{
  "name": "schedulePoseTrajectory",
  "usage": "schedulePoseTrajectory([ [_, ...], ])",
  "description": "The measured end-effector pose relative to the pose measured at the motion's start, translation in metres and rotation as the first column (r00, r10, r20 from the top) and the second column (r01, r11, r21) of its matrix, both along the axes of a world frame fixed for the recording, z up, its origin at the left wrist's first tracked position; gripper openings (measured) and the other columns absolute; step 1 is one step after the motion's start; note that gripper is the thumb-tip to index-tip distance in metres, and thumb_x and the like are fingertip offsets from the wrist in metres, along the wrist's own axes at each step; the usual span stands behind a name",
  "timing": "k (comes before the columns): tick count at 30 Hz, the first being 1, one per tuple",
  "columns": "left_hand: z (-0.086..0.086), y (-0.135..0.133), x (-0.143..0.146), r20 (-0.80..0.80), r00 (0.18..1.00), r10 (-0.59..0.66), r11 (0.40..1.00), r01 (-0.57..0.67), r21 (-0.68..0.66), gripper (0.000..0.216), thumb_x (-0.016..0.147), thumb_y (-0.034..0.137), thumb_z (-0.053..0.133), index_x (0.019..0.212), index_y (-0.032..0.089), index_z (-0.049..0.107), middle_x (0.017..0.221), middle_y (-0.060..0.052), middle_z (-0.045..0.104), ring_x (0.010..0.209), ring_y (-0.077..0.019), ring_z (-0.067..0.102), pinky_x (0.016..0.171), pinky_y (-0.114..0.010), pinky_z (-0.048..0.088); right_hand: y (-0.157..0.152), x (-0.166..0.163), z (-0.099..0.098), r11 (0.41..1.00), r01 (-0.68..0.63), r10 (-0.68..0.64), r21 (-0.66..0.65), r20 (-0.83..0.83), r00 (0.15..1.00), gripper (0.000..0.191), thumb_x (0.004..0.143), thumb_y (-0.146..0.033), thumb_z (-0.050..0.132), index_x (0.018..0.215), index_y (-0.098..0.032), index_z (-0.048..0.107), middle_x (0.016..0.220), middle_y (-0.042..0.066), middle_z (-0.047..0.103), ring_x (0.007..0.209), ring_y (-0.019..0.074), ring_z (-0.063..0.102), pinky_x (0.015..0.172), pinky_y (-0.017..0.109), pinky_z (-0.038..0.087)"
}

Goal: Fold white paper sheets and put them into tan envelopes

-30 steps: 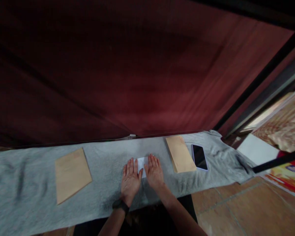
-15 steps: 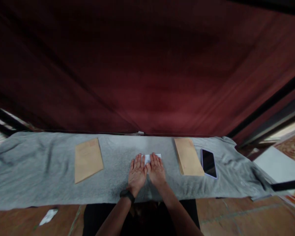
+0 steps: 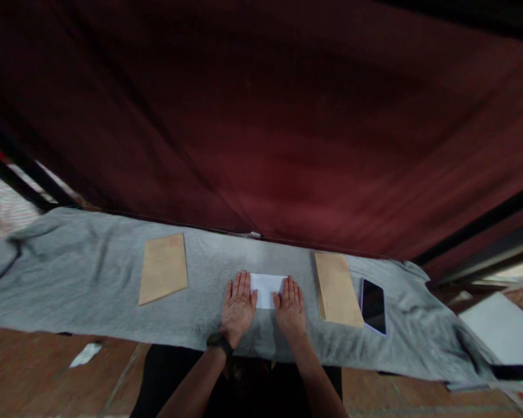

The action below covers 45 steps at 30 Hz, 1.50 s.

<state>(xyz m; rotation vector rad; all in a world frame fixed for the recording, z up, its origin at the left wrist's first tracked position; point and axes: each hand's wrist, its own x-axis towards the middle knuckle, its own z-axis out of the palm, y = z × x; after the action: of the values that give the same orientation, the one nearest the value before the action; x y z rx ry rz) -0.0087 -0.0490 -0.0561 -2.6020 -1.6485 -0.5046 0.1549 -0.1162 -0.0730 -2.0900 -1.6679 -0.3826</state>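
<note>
Hands spread flat, palms down, at opposite ends of a small white paper (image 3: 265, 292): left hand (image 3: 238, 309) over one end, right hand (image 3: 291, 312) over the other, thumbs turned inward along it. Fingers straight, held close together and pointing away from the body; nothing pinched or gripped, only pressed from above, by all appearances. Freshly parted, too: from side by side over the paper half a second ago, thumbs almost meeting, to well apart now, with the middle of the white face laid bare between. By judgement, a sign of smoothing outward from the centre, with pressure now at both ends and the paper lying largely flat. No telling from above whether folded or single, nor how firmly pressed. Beneath it all, a grey cloth (image 3: 207, 310), spread long and narrow. Off to the left, well apart from the left hand, one brown envelope (image 3: 163, 270); to the right, nearer the right hand, an envelope stack (image 3: 339, 290) and, just beside it, a dark-screened phone (image 3: 373, 307). All three unmoved on the cloth, despite a slight swing of the view.
</note>
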Motion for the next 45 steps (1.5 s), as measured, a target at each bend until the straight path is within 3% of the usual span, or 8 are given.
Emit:
schedulePoseTrajectory([
  [9,0.006,-0.008,0.007,0.063,0.997,0.033,0.999,-0.032,-0.009,0.06,0.103,0.036,0.031,0.157,0.011,0.035,0.16,-0.015,0.041,0.153,-0.0278,0.03,0.124,-0.051,0.026,-0.005,0.0,0.002,1.0,0.01,-0.009,-0.012,0.009,1.0,0.059,0.107,-0.035,0.031,0.154,-0.001,0.038,0.154,0.027,0.045,0.145,0.0347,0.042,0.115,0.055,0.036],
  [13,0.01,-0.028,0.031,0.105,0.985,-0.137,0.99,0.14,-0.02,0.056,0.105,0.037,0.03,0.152,0.01,0.044,0.158,-0.014,0.045,0.15,-0.0252,0.037,0.122,-0.046,0.032,-0.005,0.001,0.001,0.999,0.017,-0.017,-0.05,-0.007,1.0,0.057,0.106,-0.032,0.029,0.154,-0.002,0.039,0.156,0.026,0.043,0.146,0.0337,0.041,0.116,0.055,0.035],
  [16,0.008,-0.041,0.042,0.103,0.979,-0.178,0.982,0.183,-0.045,0.055,0.106,0.039,0.031,0.149,0.01,0.048,0.155,-0.016,0.049,0.147,-0.0255,0.042,0.121,-0.047,0.036,-0.005,0.002,0.0,0.995,0.014,-0.015,-0.096,-0.014,1.0,0.057,0.105,-0.03,0.029,0.154,-0.003,0.039,0.157,0.025,0.042,0.147,0.032,0.039,0.117,0.054,0.034],
  [24,0.0,-0.039,0.007,0.082,0.991,-0.109,0.994,0.108,0.012,0.063,0.102,0.042,0.039,0.154,0.007,0.04,0.157,-0.019,0.043,0.15,-0.0288,0.036,0.122,-0.047,0.034,-0.007,0.001,0.001,1.0,-0.004,0.004,-0.024,0.01,1.0,0.057,0.106,-0.032,0.033,0.154,0.0,0.037,0.155,0.028,0.043,0.146,0.0349,0.04,0.115,0.056,0.036],
  [30,-0.003,-0.038,0.0,0.066,0.991,-0.115,0.992,0.111,0.06,0.062,0.101,0.039,0.04,0.153,0.006,0.042,0.156,-0.019,0.044,0.149,-0.0288,0.039,0.121,-0.048,0.036,-0.001,-0.004,0.008,0.999,0.003,-0.006,-0.037,-0.088,0.996,0.057,0.106,-0.032,0.032,0.154,-0.003,0.037,0.156,0.025,0.043,0.148,0.0332,0.038,0.117,0.057,0.033],
  [37,-0.004,-0.038,-0.002,0.002,0.988,-0.157,0.984,0.156,0.083,0.058,0.097,0.023,0.039,0.152,0.007,0.044,0.158,-0.019,0.043,0.148,-0.0278,0.039,0.121,-0.047,0.033,0.007,-0.034,0.016,0.948,-0.284,0.264,-0.143,-0.143,0.954,0.05,0.107,-0.03,0.028,0.151,-0.013,0.048,0.157,0.012,0.048,0.148,0.0217,0.039,0.123,0.045,0.029],
  [45,0.003,-0.039,0.002,0.043,0.993,-0.114,0.992,0.111,0.054,0.058,0.099,0.031,0.039,0.151,0.006,0.044,0.157,-0.016,0.045,0.15,-0.0261,0.037,0.124,-0.045,0.029,-0.007,-0.016,0.013,0.987,-0.131,0.126,-0.095,-0.066,0.99,0.052,0.106,-0.028,0.035,0.153,-0.009,0.04,0.158,0.02,0.044,0.147,0.0272,0.04,0.118,0.052,0.033],
])
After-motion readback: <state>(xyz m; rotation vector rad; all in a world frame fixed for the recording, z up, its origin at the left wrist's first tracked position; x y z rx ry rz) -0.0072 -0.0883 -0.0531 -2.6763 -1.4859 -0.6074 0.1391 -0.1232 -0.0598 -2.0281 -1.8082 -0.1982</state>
